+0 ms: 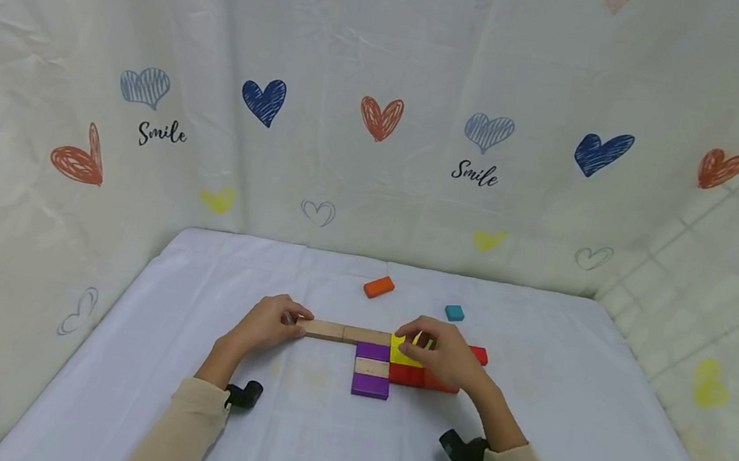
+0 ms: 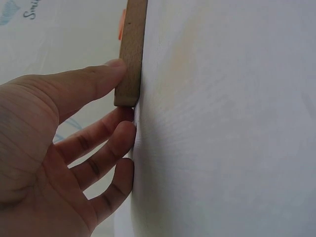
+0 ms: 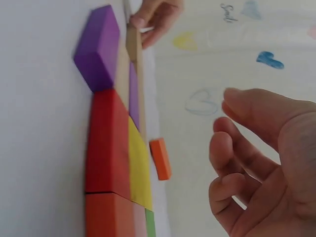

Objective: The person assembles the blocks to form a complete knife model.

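Observation:
My left hand (image 1: 271,323) pinches the left end of a plain wooden block (image 1: 320,329), with the thumb on its near side in the left wrist view. That block lies end to end with a second wooden block (image 1: 366,336), which reaches the yellow block (image 1: 397,356). My right hand (image 1: 447,356) hovers over the yellow block, its fingers loosely bent and nothing between them in the right wrist view. Below the wooden row, two purple blocks (image 1: 370,387) sandwich a short wooden piece (image 1: 371,367). Red blocks (image 1: 407,376) adjoin them on the right.
A loose orange block (image 1: 379,287) and a small teal block (image 1: 454,313) lie farther back on the white-covered table (image 1: 283,439). A red block end (image 1: 480,355) shows beyond my right hand. Green and pink block edges appear in the right wrist view. A heart-printed curtain stands behind.

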`<state>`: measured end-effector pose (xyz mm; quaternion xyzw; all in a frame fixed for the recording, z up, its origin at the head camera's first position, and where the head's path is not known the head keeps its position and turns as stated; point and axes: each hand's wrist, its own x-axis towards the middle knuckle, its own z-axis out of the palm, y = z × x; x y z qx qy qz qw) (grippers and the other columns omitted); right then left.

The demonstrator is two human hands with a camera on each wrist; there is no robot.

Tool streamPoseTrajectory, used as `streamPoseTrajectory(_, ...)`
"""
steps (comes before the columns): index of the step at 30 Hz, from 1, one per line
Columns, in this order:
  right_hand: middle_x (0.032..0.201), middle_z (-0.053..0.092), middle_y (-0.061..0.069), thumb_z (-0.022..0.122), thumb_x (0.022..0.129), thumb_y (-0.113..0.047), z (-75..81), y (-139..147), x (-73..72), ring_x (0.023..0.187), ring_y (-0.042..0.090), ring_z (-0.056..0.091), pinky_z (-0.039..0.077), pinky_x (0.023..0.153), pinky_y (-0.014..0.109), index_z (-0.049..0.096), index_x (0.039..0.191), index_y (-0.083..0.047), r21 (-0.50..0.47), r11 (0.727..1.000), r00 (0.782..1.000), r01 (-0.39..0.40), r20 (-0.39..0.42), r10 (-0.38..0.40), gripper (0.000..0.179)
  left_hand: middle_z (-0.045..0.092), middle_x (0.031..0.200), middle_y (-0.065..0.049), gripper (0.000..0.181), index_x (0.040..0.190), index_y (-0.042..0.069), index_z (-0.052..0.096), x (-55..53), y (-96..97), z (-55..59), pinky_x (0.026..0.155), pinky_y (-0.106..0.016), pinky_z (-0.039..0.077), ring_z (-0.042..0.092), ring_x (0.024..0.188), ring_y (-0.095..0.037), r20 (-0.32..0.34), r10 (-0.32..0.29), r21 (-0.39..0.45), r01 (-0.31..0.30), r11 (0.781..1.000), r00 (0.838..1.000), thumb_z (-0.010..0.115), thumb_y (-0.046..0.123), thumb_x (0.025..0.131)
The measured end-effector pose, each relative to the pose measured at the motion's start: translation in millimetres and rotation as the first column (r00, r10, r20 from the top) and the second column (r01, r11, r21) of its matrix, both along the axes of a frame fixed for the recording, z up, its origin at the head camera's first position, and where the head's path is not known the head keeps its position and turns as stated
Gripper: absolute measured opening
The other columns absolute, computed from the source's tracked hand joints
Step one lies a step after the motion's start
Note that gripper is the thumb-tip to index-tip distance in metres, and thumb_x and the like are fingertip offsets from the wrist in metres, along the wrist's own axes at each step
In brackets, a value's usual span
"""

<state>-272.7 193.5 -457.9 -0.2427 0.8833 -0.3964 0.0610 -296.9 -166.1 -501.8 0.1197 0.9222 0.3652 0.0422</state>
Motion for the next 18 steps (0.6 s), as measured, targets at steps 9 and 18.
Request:
streamPoseTrajectory(9, 0.130, 0.065, 0.017, 0.073, 0.096, -0.020, 6.8, -7, -62.5, 0.099, 0.024, 0.061, 0.053, 0.083, 0.031, 0.068, 0.127, -0.015, -0.023, 0.997, 0.996, 0.078, 0.047, -0.077, 0.032, 0.065, 0.097, 0.002, 0.025, 0.111, 0.024, 0.079, 0.2, -0.3, 0.1, 0.073, -0.031, 0.047, 0.057, 0.084, -0.015, 0.003, 0.012, -0.015, -0.012, 1.000, 1.000, 0.081, 0.017, 0.088)
streamPoseTrajectory(18, 0.148, 0.055, 0.012, 0.073, 0.096, -0.019, -3.7, -19, -111.8, 0.106, 0.030, 0.062, 0.054, 0.092, 0.042, 0.055, 0.147, -0.016, 0.095, 0.994, 0.988, 0.054, 0.136, -0.067, 0.055, 0.065, 0.096, 0.002, 0.025, 0.111, 0.023, 0.079, -0.6, -0.4, 0.4, 0.073, -0.031, 0.047, 0.057, 0.083, -0.014, -0.006, 0.001, -0.003, -0.001, 1.000, 1.000, 0.081, 0.016, 0.088)
